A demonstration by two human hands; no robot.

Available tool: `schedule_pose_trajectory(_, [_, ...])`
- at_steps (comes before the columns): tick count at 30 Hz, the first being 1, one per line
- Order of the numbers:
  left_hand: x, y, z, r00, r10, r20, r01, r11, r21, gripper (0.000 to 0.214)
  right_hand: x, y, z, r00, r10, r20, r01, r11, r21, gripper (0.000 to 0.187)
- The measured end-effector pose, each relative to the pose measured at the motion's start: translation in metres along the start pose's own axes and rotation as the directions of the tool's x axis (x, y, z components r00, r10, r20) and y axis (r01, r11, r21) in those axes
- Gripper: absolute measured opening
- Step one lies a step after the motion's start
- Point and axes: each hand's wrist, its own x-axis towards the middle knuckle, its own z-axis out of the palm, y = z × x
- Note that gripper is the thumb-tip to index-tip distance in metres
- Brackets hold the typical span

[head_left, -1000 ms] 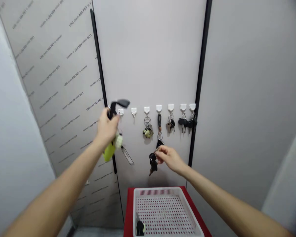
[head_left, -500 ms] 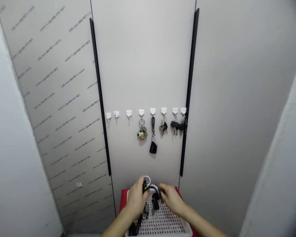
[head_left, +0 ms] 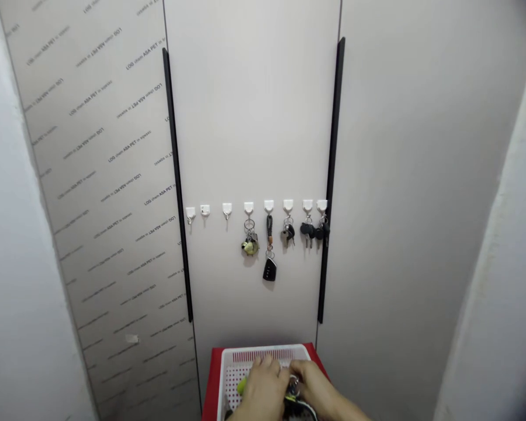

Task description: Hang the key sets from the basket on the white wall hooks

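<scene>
Two bare hands are working close together over a white basket point(head_left: 222, 374). The left hand point(head_left: 265, 386) is showing its back, its fingers lightly bent; its palm is facing away, so whether it is holding anything cannot be told. The right hand point(head_left: 313, 386) is curling its fingers beside a metal ring point(head_left: 294, 384); how far they are closing, and on what, cannot be told. A dark bundle point(head_left: 296, 408) is lying beneath the ring in the basket, between the hands and partly covered by them. A yellow-green item point(head_left: 241, 385) is showing just left of the left hand. The basket is standing on a red bench point(head_left: 211, 383). Beyond, eight white hooks point(head_left: 269, 206) are forming a row on a pale panel point(head_left: 254, 117). From the five rightmost, sets are hanging: a bunch with a gold-coloured charm point(head_left: 249, 248), a black key fob point(head_left: 269, 269) on a dark strap point(head_left: 269, 228), and three key bunches point(head_left: 307, 231). Two black vertical strips point(head_left: 177, 187) are flanking the panel.
</scene>
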Motion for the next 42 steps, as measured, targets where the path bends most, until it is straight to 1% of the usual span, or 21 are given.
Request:
schedule_pose_trajectory(3, [0.004, 0.004, 0.001, 0.999, 0.014, 0.042, -0.015, 1.000, 0.026, 0.035, 0.009, -0.009, -0.021, 0.998, -0.053, -0.014, 0.052, 0.993, -0.105, 0.025])
schedule_pose_trajectory(5, [0.009, 0.007, 0.006, 0.997, 0.016, 0.073, -0.019, 0.999, 0.043, 0.033, 0.022, -0.027, -0.046, 0.986, -0.090, -0.138, 0.069, 0.986, -0.151, 0.027])
schedule_pose_trajectory(6, [0.012, 0.007, 0.010, 0.996, 0.010, 0.085, -0.014, 0.999, 0.048, 0.032, 0.029, -0.039, -0.060, 0.961, -0.135, -0.240, 0.099, 0.982, -0.159, 0.026])
schedule_pose_trajectory(8, [0.017, 0.006, 0.016, 0.995, 0.009, 0.101, -0.013, 0.999, 0.039, 0.032, 0.045, -0.067, -0.089, 0.871, -0.198, -0.450, 0.134, 0.976, -0.170, 0.026])
schedule_pose_trajectory(11, [0.022, -0.005, 0.011, 0.995, 0.013, 0.099, -0.006, 0.998, -0.068, 0.031, 0.070, -0.107, -0.125, 0.688, -0.215, -0.693, 0.118, 0.976, -0.185, 0.033])
schedule_pose_trajectory(13, [0.026, -0.017, -0.011, 0.997, -0.061, -0.055, 0.047, 0.971, -0.234, 0.045, 0.084, -0.125, -0.140, 0.591, -0.213, -0.778, 0.098, 0.976, -0.192, 0.038])
schedule_pose_trajectory(14, [0.029, -0.023, -0.027, 0.972, -0.145, -0.183, 0.076, 0.938, -0.339, 0.050, 0.091, -0.131, -0.145, 0.560, -0.207, -0.802, 0.080, 0.977, -0.196, 0.041])
schedule_pose_trajectory(15, [0.033, -0.029, -0.045, 0.911, -0.249, -0.329, 0.084, 0.892, -0.444, 0.050, 0.097, -0.135, -0.148, 0.540, -0.197, -0.818, 0.055, 0.978, -0.200, 0.043])
schedule_pose_trajectory(16, [0.038, -0.034, -0.065, 0.816, -0.362, -0.451, 0.081, 0.844, -0.531, 0.048, 0.103, -0.137, -0.150, 0.529, -0.184, -0.828, 0.027, 0.979, -0.201, 0.045])
schedule_pose_trajectory(17, [0.043, -0.038, -0.086, 0.706, -0.455, -0.542, 0.055, 0.799, -0.599, 0.048, 0.107, -0.139, -0.151, 0.529, -0.166, -0.832, -0.003, 0.980, -0.197, 0.045])
schedule_pose_trajectory(18, [0.050, -0.041, -0.105, 0.622, -0.517, -0.588, 0.021, 0.762, -0.648, 0.050, 0.110, -0.139, -0.152, 0.537, -0.145, -0.831, -0.031, 0.981, -0.191, 0.045])
schedule_pose_trajectory(19, [0.056, -0.043, -0.122, 0.563, -0.567, -0.601, -0.003, 0.726, -0.687, 0.052, 0.113, -0.140, -0.153, 0.550, -0.122, -0.826, -0.057, 0.981, -0.183, 0.042])
schedule_pose_trajectory(20, [0.063, -0.044, -0.137, 0.528, -0.605, -0.596, -0.021, 0.692, -0.722, 0.055, 0.114, -0.140, -0.154, 0.566, -0.100, -0.818, -0.079, 0.982, -0.174, 0.038])
schedule_pose_trajectory(21, [0.069, -0.045, -0.148, 0.517, -0.630, -0.579, -0.029, 0.663, -0.748, 0.056, 0.114, -0.140, -0.155, 0.582, -0.081, -0.809, -0.096, 0.981, -0.167, 0.034])
schedule_pose_trajectory(23, [0.080, -0.045, -0.162, 0.531, -0.653, -0.540, -0.016, 0.629, -0.777, 0.056, 0.112, -0.141, -0.159, 0.599, -0.066, -0.798, -0.109, 0.981, -0.163, 0.027])
schedule_pose_trajectory(25, [0.088, -0.044, -0.166, 0.546, -0.659, -0.517, 0.026, 0.630, -0.776, 0.052, 0.108, -0.143, -0.165, 0.592, -0.074, -0.803, -0.101, 0.981, -0.165, 0.025])
schedule_pose_trajectory(29, [0.093, -0.043, -0.166, 0.540, -0.652, -0.532, 0.151, 0.697, -0.701, 0.040, 0.101, -0.152, -0.177, 0.575, -0.110, -0.811, -0.069, 0.981, -0.182, 0.026])
schedule_pose_trajectory(32, [0.092, -0.044, -0.169, 0.569, -0.617, -0.543, 0.213, 0.748, -0.628, 0.028, 0.101, -0.163, -0.187, 0.581, -0.147, -0.801, -0.028, 0.979, -0.200, 0.027])
schedule_pose_trajectory(36, [0.088, -0.050, -0.177, 0.605, -0.605, -0.518, 0.230, 0.756, -0.613, 0.015, 0.106, -0.179, -0.198, 0.587, -0.224, -0.778, 0.099, 0.974, -0.205, 0.024])
schedule_pose_trajectory(38, [0.086, -0.055, -0.181, 0.614, -0.604, -0.508, 0.227, 0.752, -0.619, 0.011, 0.107, -0.184, -0.199, 0.622, -0.269, -0.736, 0.188, 0.963, -0.193, 0.022])
schedule_pose_trajectory(42, [0.085, -0.064, -0.187, 0.618, -0.602, -0.506, 0.196, 0.742, -0.641, 0.007, 0.106, -0.179, -0.180, 0.752, -0.271, -0.601, 0.286, 0.956, -0.073, 0.019])
